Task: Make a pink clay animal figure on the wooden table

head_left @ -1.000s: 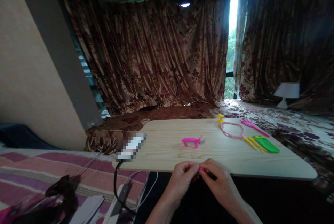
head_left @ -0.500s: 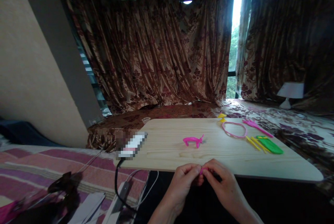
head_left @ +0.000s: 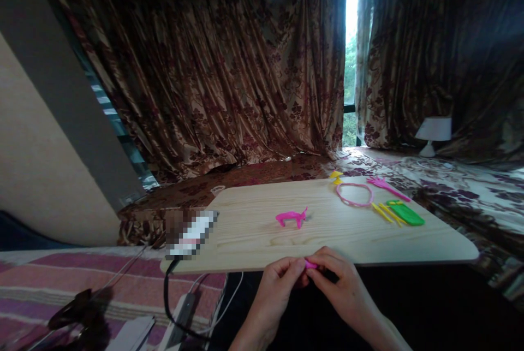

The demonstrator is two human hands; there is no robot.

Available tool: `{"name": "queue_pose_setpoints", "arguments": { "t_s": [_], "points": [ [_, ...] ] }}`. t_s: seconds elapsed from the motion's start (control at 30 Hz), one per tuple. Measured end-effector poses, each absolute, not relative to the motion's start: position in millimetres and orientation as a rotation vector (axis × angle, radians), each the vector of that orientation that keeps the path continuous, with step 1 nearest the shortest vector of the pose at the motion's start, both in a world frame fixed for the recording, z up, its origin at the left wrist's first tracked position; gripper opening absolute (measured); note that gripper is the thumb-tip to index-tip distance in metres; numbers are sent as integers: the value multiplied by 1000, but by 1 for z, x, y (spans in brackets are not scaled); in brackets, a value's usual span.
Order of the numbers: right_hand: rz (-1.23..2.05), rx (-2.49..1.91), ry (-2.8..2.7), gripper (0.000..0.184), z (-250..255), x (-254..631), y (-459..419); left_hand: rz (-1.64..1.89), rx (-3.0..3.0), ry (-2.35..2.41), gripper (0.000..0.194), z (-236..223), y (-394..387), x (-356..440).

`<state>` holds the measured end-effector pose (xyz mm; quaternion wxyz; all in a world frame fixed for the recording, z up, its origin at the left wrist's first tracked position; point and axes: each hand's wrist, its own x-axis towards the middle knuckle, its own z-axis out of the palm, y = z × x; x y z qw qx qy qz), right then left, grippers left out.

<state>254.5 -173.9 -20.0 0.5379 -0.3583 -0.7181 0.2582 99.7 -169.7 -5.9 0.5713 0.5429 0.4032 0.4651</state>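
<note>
Between the fingertips of both hands sits a small pink piece of what looks like modelling clay (head_left: 310, 265). My left hand (head_left: 282, 281) pinches it from the left, and my right hand (head_left: 336, 274) pinches it from the right. Both hands are just over the near edge of the wooden table (head_left: 249, 231). Beyond them a pink four-legged animal figure (head_left: 292, 216) stands on the tabletop, its head end to the right. Most of the piece is covered by my fingers.
At the table's right lie a pink ring (head_left: 354, 203), a pink hand-shaped stick (head_left: 388, 189), yellow strips (head_left: 387, 213) and a green flat piece (head_left: 406, 213). A yellow figure (head_left: 336, 177) is at the far edge. A blurred white device (head_left: 192, 235) with a black cable lies left.
More of the pink piece shows between my fingertips, which still pinch it. The whole view has turned slightly, so the table appears shifted left. The objects on it have kept their places.
</note>
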Motion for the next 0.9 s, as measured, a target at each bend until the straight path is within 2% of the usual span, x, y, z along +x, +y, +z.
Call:
{"name": "queue_pose_setpoints", "arguments": {
  "t_s": [0.2,0.33,0.5,0.63,0.8,0.9],
  "points": [
    [590,-867,-1699,18,-29,258,-171,1108,1384,1019,22,-11,-169,97],
    [643,-855,-1684,38,-26,259,-174,1088,1410,1021,22,-12,-171,97],
    [643,-822,-1689,19,-19,260,-176,1081,1433,1012,24,-7,-173,99],
    [612,-887,-1669,14,-17,260,-176,1090,1446,1006,23,-8,-172,102],
    [637,-909,-1677,13,-16,261,-178,1130,1465,1048,23,-9,-173,100],
    [669,-900,-1670,20,-15,261,-178,1135,1486,1061,23,-5,-175,99]
  ]
}}
